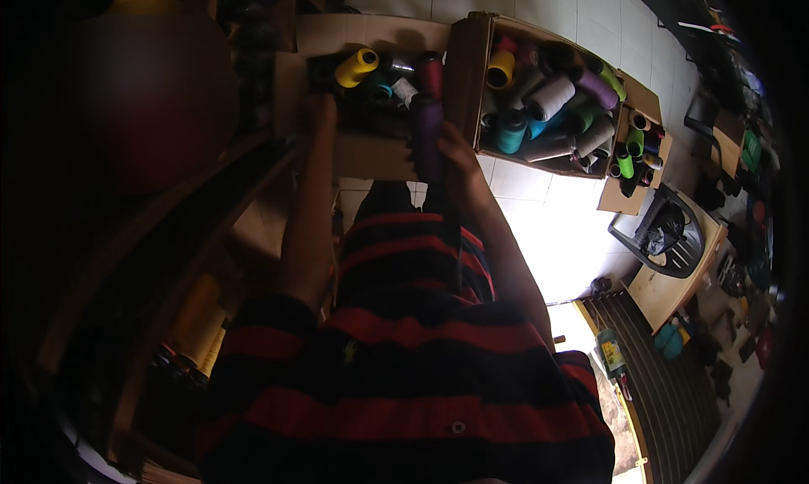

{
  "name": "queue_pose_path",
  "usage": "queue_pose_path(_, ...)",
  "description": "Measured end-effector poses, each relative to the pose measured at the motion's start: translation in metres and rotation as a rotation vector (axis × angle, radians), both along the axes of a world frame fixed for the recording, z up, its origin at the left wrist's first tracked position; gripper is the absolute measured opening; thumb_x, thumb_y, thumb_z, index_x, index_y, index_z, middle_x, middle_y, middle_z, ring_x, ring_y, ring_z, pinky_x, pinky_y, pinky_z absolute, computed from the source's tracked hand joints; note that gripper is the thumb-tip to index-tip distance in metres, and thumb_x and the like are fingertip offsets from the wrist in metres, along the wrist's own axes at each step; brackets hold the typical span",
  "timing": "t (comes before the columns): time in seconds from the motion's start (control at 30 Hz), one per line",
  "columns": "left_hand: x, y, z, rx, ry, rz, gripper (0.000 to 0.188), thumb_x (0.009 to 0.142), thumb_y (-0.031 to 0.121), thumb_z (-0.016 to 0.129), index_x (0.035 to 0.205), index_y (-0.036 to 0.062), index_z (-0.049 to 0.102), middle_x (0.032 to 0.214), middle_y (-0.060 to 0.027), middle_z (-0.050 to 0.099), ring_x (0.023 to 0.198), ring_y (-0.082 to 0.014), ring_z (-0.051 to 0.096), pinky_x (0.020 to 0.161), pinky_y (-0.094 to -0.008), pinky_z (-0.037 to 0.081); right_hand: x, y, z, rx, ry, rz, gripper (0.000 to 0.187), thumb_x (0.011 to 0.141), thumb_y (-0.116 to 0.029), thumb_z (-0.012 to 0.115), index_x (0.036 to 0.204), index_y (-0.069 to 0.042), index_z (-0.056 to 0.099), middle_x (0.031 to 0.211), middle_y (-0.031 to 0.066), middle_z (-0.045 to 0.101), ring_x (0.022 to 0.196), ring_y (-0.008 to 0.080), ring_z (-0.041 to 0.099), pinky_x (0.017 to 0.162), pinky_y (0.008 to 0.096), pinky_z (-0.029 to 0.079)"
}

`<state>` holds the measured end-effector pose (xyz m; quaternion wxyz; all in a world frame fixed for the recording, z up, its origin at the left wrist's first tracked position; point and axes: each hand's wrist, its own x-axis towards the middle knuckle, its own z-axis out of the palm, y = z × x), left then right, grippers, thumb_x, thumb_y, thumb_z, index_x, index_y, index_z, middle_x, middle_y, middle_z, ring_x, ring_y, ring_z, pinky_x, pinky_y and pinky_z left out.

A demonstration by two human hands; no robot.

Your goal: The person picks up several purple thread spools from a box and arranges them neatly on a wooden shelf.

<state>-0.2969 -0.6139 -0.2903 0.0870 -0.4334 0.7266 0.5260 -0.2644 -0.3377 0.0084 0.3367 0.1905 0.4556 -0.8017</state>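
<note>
My right hand (pixel 462 162) is closed around a dark purple cone of thread (pixel 428 138), held upright over the near right part of an open cardboard box (pixel 371 158). My left hand (pixel 322 111) reaches to the left side of that box; deep shadow hides its fingers. Inside the box lie a yellow thread cone (pixel 356 67), a teal cone (pixel 380 92) and a white-grey cone (pixel 405 91). A dark red cone (pixel 430 72) stands just behind the purple one.
A second cardboard box (pixel 466 79) to the right holds many coloured thread cones. Beyond it, a smaller box (pixel 622 200) holds green and dark spools. Farther right are a dark plastic chair (pixel 674 235) and a wooden board (pixel 666 292). Dark shelving (pixel 253 79) stands left.
</note>
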Motion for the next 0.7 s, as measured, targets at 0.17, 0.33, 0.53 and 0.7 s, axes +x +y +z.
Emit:
queue_pose_path(0.17, -0.004, 0.012, 0.029, 0.238, -0.092, 0.222, 0.026, 0.083, 0.021, 0.054, 0.09, -0.0014, 0.065, 0.083, -0.0185, 0.064, 0.073, -0.0281, 0.066, 0.065, -0.041, 0.054, 0.009, 0.009, -0.007, -0.008, -0.002, -0.043, 0.052, 0.089, -0.03, 0.052, 0.132, -0.003, 0.039, 0.112, 0.0158, 0.058, 0.099, 0.0247, 0.061, 0.086, 0.0368, 0.048)
queue_pose_path(0.33, 0.021, 0.003, 0.011, -0.212, 0.103, -0.366, 0.029, 0.079, 0.02, 0.059, 0.105, 0.0097, 0.066, 0.103, -0.0198, 0.061, 0.089, -0.0332, 0.064, 0.079, -0.0407, 0.052, 0.013, 0.008, -0.006, -0.019, 0.01, -0.037, 0.053, 0.088, -0.028, 0.054, 0.132, -0.002, 0.038, 0.111, 0.0166, 0.058, 0.098, 0.025, 0.061, 0.085, 0.0362, 0.048)
queue_pose_path(0.53, 0.023, 0.045, 0.052, -0.501, -0.044, -0.723, 0.027, 0.07, 0.014, 0.063, 0.096, 0.0147, 0.071, 0.121, -0.027, 0.048, 0.112, -0.0412, 0.049, 0.106, -0.0443, 0.033, 0.017, 0.014, -0.005, 0.059, 0.0, 0.012, 0.061, 0.088, -0.03, 0.056, 0.137, -0.003, 0.032, 0.116, 0.0182, 0.055, 0.102, 0.0266, 0.059, 0.086, 0.0359, 0.048)
queue_pose_path(0.7, 0.026, 0.054, 0.053, -0.632, -0.01, -0.788, 0.03, 0.072, 0.019, 0.064, 0.1, 0.0112, 0.07, 0.12, -0.0263, 0.048, 0.112, -0.043, 0.049, 0.102, -0.0475, 0.037, 0.02, 0.019, -0.007, 0.118, 0.025, 0.067, 0.06, 0.088, -0.028, 0.055, 0.138, -0.004, 0.031, 0.117, 0.0179, 0.055, 0.103, 0.0263, 0.058, 0.088, 0.0363, 0.047)
